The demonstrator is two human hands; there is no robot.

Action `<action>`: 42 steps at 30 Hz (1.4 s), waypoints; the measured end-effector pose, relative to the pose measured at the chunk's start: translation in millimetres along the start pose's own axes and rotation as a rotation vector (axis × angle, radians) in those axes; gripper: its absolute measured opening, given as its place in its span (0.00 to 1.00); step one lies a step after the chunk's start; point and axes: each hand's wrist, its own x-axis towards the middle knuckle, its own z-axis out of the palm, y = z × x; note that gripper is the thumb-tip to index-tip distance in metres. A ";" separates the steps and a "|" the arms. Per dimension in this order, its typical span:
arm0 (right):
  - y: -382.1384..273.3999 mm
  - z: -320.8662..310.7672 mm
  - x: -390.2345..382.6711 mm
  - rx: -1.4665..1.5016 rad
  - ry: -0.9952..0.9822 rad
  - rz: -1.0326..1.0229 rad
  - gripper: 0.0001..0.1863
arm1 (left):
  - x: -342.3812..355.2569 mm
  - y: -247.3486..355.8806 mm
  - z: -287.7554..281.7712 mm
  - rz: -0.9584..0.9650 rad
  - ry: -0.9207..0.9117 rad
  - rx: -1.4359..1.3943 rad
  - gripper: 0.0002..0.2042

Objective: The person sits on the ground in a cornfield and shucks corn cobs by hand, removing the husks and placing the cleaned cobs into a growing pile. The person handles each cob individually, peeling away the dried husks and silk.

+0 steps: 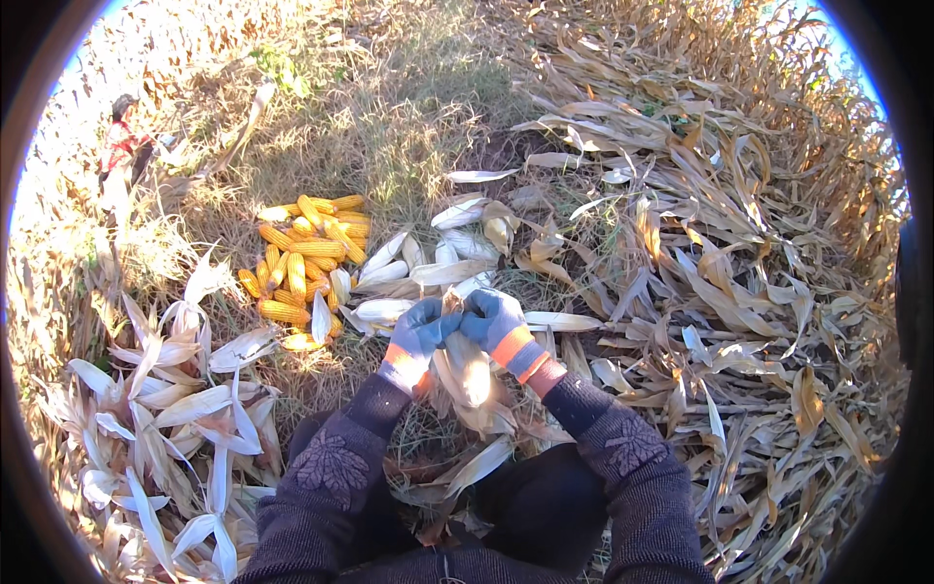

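Both my hands wear grey-blue work gloves with orange bands and meet in front of me. Closed fingers of my left hand [418,336] and my right hand [494,326] grip the upper end of a corn ear [469,378], side by side. Its pale dry husk is still around it, and the ear hangs down toward my lap. The fingertips are partly hidden. Just beyond my hands lie several corn ears in their husks [443,273]. Bare yellow corn cobs [313,249] form a pile on the grass to the far left of my hands.
Loose dry husks [185,409] are heaped at my left. Cut corn stalks and leaves [749,331] cover the ground on my right. Dry grass [389,127] stretches ahead between standing corn. Another person [125,151] in red is at the far left.
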 end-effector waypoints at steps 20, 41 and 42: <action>-13.3 8.9 -3.1 0.091 0.003 -0.005 0.09 | 11.4 -18.1 -11.6 0.271 0.094 0.301 0.11; 25.7 6.7 11.0 0.181 0.093 0.135 0.13 | 1.6 -5.3 -3.8 0.213 0.099 0.028 0.02; 23.8 8.0 10.5 0.381 0.112 0.182 0.13 | 2.5 -8.7 -0.4 0.239 0.165 0.040 0.01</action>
